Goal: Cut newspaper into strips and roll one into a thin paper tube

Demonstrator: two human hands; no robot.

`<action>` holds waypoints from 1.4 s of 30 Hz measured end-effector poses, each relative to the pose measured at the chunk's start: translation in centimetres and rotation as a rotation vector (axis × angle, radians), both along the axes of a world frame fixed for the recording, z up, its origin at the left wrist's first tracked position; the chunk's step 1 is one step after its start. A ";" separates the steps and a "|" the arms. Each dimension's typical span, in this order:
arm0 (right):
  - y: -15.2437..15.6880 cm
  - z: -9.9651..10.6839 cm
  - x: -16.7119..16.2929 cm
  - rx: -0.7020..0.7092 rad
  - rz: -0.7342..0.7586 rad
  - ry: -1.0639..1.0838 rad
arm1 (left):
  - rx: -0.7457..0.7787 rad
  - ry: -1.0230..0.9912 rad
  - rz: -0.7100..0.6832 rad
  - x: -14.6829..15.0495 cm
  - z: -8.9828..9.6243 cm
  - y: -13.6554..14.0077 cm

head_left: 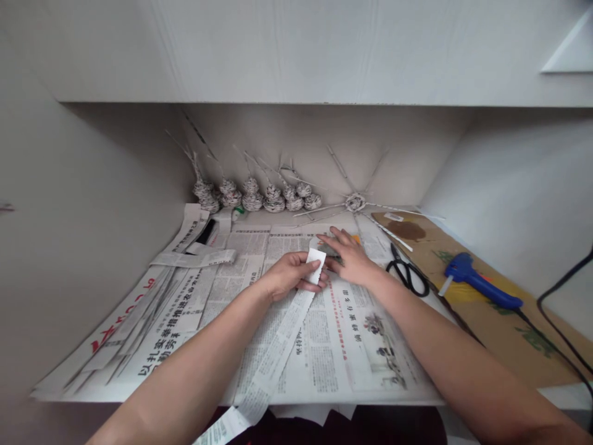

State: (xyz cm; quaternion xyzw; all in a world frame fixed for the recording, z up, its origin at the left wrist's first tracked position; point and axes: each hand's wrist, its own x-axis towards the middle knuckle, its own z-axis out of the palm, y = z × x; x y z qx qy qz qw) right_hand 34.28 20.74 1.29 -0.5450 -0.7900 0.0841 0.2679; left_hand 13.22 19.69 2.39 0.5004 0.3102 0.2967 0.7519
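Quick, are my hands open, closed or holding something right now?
Left hand: closed, pinching a newspaper strip.
Right hand: open; whether it touches anything beneath can't be told.

Six gourd-shaped paper weavings [252, 201] are counted, along with one spoked woven piece [356, 202]. One pair of scissors [407, 270], one glue gun [484, 287] and one cardboard sheet [486, 330] are recorded. Two hands [291, 275] and one held paper strip [278, 355] are noted.

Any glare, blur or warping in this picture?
Head view: dim light, no strong glare; head view: soft shade on the back wall under the overhanging panel; head view: wide-angle stretch toward the edges, fine print on the newspaper unreadably soft.
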 end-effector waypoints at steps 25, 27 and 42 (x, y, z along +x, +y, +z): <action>-1.8 3.3 -2.1 -0.573 0.187 0.739 | 0.118 0.001 0.084 0.2 -0.1 0.2; -1.8 3.3 -2.1 -0.554 0.153 0.771 | 0.118 0.007 0.086 0.2 -0.1 0.2; -1.7 2.7 -3.1 -0.536 0.010 0.897 | 0.158 0.080 0.098 0.3 0.1 0.0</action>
